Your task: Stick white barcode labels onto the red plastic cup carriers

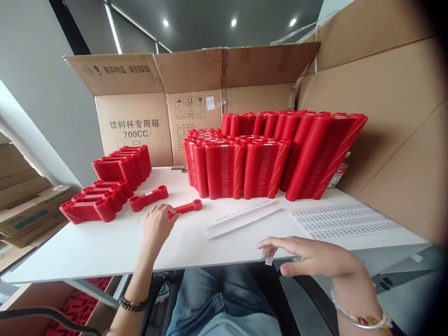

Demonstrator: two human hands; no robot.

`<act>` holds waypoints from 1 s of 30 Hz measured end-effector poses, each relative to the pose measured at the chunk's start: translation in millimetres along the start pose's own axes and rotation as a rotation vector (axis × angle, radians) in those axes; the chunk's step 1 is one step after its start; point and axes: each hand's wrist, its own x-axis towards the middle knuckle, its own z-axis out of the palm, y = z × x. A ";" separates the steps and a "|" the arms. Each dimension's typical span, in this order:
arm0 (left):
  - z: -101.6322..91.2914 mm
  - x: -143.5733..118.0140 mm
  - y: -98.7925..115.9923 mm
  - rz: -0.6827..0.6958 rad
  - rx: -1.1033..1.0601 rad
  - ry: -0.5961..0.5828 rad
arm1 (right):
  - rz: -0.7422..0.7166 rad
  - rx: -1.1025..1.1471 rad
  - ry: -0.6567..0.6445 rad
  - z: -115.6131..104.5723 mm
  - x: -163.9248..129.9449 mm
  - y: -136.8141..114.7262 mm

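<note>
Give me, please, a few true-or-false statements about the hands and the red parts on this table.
1. The left hand touches a red part. True.
2. The right hand holds a red part. False: it pinches a small label at the table edge.
3. The box reads 700CC. True.
4. The label sheet lies left of the left hand. False: it lies far right.
5. The stacks are blue. False: red.

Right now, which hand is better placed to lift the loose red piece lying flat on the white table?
Left. The left hand already touches the loose red piece; the right hand sits apart at the table edge, pinching a small white label.
</note>
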 end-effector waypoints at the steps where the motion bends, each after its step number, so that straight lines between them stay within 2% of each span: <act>1: 5.3 6.7 5.4 -0.026 0.007 0.009 | -0.010 -0.006 -0.011 -1.6 -1.0 -0.2; 3: 15.1 22.4 14.9 -0.031 0.006 -0.027 | -0.028 -0.020 -0.015 -5.4 -3.0 1.4; 5: 23.0 38.8 20.3 -0.014 0.014 -0.123 | -0.040 -0.033 0.017 -9.0 -5.5 5.0; 8: 30.5 57.2 18.9 0.009 0.054 -0.263 | -0.033 -0.049 0.058 -12.2 -11.5 11.4; 10: 32.6 62.4 13.9 0.033 0.084 -0.305 | -0.011 -0.061 0.058 -12.8 -16.6 14.1; 19: 28.1 62.0 2.9 0.159 0.134 -0.325 | -0.112 -0.032 0.006 -13.7 -20.4 9.6; 30: 33.1 69.1 -1.3 0.197 0.066 -0.277 | -0.076 -0.038 -0.012 -14.7 -16.6 8.0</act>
